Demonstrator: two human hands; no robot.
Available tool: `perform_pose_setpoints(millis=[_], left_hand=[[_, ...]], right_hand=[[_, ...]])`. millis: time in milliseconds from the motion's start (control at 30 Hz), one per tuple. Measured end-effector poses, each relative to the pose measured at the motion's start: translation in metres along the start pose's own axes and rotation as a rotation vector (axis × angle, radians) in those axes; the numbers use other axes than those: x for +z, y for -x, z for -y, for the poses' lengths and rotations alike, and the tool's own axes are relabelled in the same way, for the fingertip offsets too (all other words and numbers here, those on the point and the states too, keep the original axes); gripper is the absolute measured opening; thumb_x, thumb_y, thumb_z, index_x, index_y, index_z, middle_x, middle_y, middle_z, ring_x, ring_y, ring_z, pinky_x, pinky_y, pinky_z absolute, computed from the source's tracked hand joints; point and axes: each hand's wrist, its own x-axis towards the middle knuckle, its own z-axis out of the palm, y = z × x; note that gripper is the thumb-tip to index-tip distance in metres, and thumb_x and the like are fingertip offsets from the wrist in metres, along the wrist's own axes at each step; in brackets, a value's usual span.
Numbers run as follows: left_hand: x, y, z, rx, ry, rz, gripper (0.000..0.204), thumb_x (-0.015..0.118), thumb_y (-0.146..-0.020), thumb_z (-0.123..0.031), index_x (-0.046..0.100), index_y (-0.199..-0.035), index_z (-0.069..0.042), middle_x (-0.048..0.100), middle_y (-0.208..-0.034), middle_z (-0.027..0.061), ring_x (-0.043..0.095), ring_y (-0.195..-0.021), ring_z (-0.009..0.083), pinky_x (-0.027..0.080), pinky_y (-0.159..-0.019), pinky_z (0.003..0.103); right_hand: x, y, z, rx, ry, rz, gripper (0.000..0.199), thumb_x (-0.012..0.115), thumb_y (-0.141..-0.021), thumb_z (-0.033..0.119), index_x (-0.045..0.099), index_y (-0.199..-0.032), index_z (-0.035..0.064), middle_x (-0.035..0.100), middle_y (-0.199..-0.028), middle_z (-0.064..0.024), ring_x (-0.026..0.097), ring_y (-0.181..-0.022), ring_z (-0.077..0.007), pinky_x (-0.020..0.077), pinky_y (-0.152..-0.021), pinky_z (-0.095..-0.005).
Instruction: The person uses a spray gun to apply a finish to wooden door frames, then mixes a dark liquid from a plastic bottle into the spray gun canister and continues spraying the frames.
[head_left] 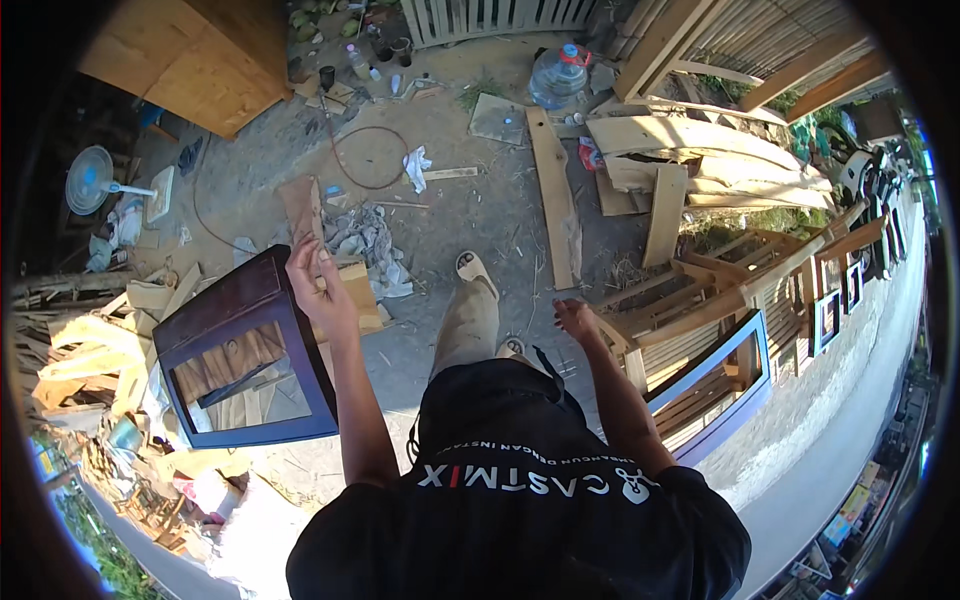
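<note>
The left hand (318, 290) is holding a small rectangular sanding block or scrap of board (302, 210) upright, fingers pressed together around its lower end and the thumb on the near side, so it's a proper grip and not just a touch. That hand is hovering right at the top corner of a dark purple-brown wooden frame box (245, 345) with open panels, which is sitting tilted on the ground at the person's left, just beside a heap of pale offcuts (85, 355).

The right hand (576, 318) is reaching out over the bare wooden chair frames (690, 300) on the right. Its fingers are curled down loosely and a bit spread; it's too small to say whether they're actually touching the wood or just above it.

One sandalled foot (472, 268) is sticking forward on the dusty concrete. Further out there's a long plank (556, 200), a crumpled grey rag pile (365, 238), a big clear water jug (558, 75), a white fan (92, 180) on the left, and a blue-painted frame (735, 375) leaning by the chair frames.
</note>
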Motion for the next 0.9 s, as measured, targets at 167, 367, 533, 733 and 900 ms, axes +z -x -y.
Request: perform_pose_setpoints(millis=[167, 367, 533, 733, 900], left_hand=[[0.086, -0.041, 0.025, -0.274, 0.262, -0.075, 0.011, 0.058, -0.105, -0.006, 0.064, -0.108, 0.003, 0.071, -0.102, 0.0088, 0.068, -0.082, 0.0122, 0.056, -0.077, 0.028], [0.193, -0.197, -0.006, -0.282, 0.578, 0.337, 0.023, 0.056, -0.108, -0.017, 0.064, -0.104, 0.004, 0.071, -0.097, 0.0123, 0.064, -0.066, 0.0102, 0.055, -0.059, 0.026], [0.208, -0.341, -0.085, 0.177, 1.291, 0.628, 0.048, 0.062, -0.103, -0.046, 0.069, -0.108, 0.001, 0.07, -0.102, 0.0168, 0.071, -0.093, 0.0272, 0.056, -0.077, 0.041], [0.252, -0.446, -0.058, 0.332, 1.759, 0.405, 0.03, 0.067, -0.101, -0.026, 0.073, -0.092, 0.001, 0.072, -0.093, 0.0193, 0.071, -0.078, 0.0286, 0.058, -0.075, 0.044], [0.32, -0.548, 0.099, 0.122, 1.637, 0.491, 0.042, 0.064, -0.103, -0.039, 0.072, -0.101, 0.002, 0.072, -0.102, 0.0219, 0.072, -0.091, 0.0319, 0.055, -0.088, 0.047]], right_hand=[[-0.004, -0.099, 0.093, 0.012, 0.136, 0.101, 0.051, 0.064, -0.097, 0.047, 0.073, -0.107, -0.0018, 0.076, -0.086, -0.0139, 0.075, -0.073, -0.0216, 0.0591, -0.066, -0.0357], [-0.09, -0.219, 0.082, 0.148, 0.4, 0.011, 0.052, 0.068, -0.094, 0.051, 0.074, -0.094, -0.0008, 0.074, -0.078, -0.0116, 0.072, -0.064, -0.0205, 0.0599, -0.061, -0.038], [-0.107, -0.288, 0.167, 0.321, 0.195, -0.097, 0.052, 0.067, -0.093, 0.053, 0.077, -0.097, 0.0024, 0.075, -0.076, -0.0103, 0.074, -0.066, -0.0201, 0.0603, -0.066, -0.0383], [-0.058, -0.457, 0.322, 0.1, 0.305, 0.033, 0.047, 0.069, -0.093, 0.05, 0.078, -0.098, 0.0039, 0.075, -0.076, -0.0097, 0.072, -0.06, -0.0173, 0.0606, -0.064, -0.0366], [0.051, -0.601, 0.548, -0.243, 0.35, 0.12, 0.044, 0.071, -0.093, 0.045, 0.074, -0.109, 0.0036, 0.077, -0.092, -0.0153, 0.076, -0.079, -0.0255, 0.0597, -0.077, -0.04]])
